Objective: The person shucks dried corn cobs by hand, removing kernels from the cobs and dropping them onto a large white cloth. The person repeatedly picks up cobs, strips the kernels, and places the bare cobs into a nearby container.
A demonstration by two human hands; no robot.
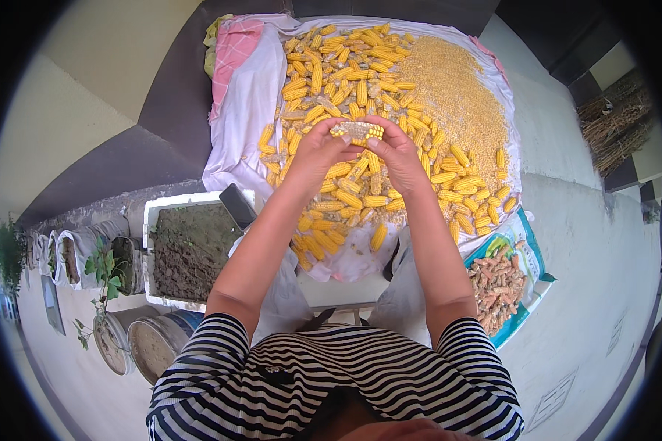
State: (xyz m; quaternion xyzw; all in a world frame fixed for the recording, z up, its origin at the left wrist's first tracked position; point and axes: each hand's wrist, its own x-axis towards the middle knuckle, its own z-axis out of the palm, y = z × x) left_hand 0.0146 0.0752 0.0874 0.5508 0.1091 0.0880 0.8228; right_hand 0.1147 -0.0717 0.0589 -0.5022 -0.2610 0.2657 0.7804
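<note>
Between my two hands, level above the pile, is a corn cob (357, 131) with a bare greyish middle and yellow kernels towards its right end. My left hand (319, 151) grips its left end, the thumb on the bare part. My right hand (396, 151) grips the other end, thumb against the kernels. Many yellow ears of corn (362, 92), some with greyish patches, lie beneath and around my hands on a pale cloth (243, 118). Loose corn kernels (447, 77) cover the cloth's upper right part.
A teal-edged bag (521, 320) with bare cobs (496, 286) lies at the lower right. On the left stands a white planter box (149, 259) of soil, a smartphone (238, 205) at its corner. Buckets (146, 344) stand below it. Dry stalks (615, 127) lie far right.
</note>
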